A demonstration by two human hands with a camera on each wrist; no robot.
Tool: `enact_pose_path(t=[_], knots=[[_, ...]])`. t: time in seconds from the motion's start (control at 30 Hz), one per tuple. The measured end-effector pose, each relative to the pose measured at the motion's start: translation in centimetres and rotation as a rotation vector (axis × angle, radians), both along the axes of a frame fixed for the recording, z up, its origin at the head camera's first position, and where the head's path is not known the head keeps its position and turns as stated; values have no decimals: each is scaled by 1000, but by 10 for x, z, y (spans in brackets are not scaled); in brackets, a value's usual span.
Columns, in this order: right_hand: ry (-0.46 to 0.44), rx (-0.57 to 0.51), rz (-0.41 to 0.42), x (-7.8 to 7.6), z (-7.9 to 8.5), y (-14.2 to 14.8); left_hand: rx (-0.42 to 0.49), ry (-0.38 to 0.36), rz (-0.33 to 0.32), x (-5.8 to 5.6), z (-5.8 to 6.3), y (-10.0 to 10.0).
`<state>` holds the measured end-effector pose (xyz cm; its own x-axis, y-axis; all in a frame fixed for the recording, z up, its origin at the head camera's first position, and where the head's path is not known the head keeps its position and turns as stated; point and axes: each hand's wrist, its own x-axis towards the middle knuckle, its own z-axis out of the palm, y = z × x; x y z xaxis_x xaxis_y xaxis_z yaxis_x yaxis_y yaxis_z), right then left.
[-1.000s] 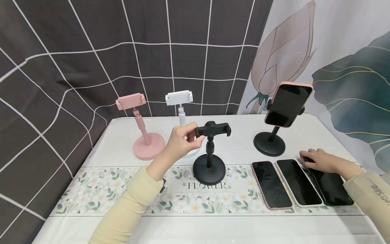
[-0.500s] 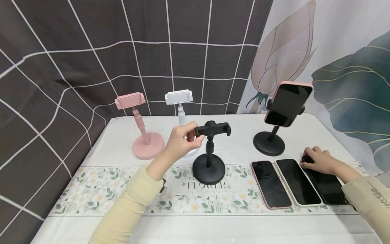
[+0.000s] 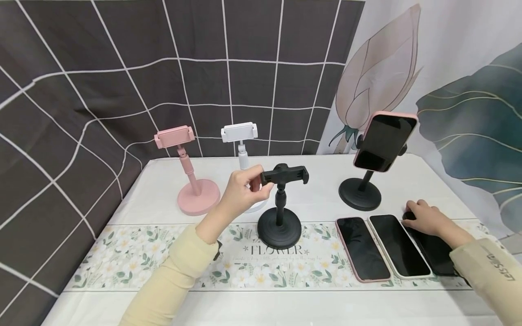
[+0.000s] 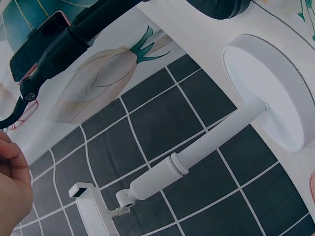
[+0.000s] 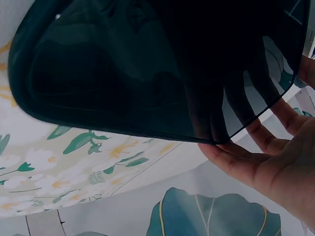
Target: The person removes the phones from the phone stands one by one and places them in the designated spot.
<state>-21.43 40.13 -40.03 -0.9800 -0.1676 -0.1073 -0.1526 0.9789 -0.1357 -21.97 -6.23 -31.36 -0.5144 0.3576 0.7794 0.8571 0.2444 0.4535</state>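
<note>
In the head view my left hand [image 3: 244, 188] pinches the left end of the clamp on a black phone stand [image 3: 279, 231], which stands upright at the middle of the table. My right hand [image 3: 432, 222] grips the far end of a black phone [image 3: 434, 251] that lies screen up, the rightmost of a row. From the right wrist view, several fingers [image 5: 256, 167] hold one edge of this phone [image 5: 108, 78], and the thumb is at the opposite edge. The left wrist view shows part of my left hand [image 4: 12, 191] by the black stand's clamp end.
Left of the black phone lie a white-edged phone [image 3: 399, 244] and a pink-edged phone [image 3: 362, 248]. Behind them a second black stand [image 3: 360, 194] bears a pink-cased phone [image 3: 385, 141]. A pink stand [image 3: 199, 196] and a white stand [image 3: 239, 131] stand at the back left.
My right hand has shifted slightly and settled its fingers around the black phone's far end. My left hand stays on the stand's clamp.
</note>
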Motion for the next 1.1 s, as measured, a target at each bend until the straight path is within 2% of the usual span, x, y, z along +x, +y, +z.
enact_pose_path(t=[0.3, 0.7, 0.8, 0.97, 1.03, 1.1], knots=[[-24, -39, -43, 3, -1, -3, 4, 5, 1, -1, 1, 0], [-43, -37, -31, 4, -6, -3, 14, 3, -9, -1, 3, 3], [-45, -42, -22, 4, -5, -2, 18, 40, 31, 0, 2, 5], [-58, -40, 14, 6, 3, -3, 39, 146, 199, 6, -4, 14], [-58, -29, 17, 8, 7, -6, 71, 152, 247, 10, -7, 17], [-47, -13, 4, 10, 11, -10, 118, 126, 241, 14, -10, 20]])
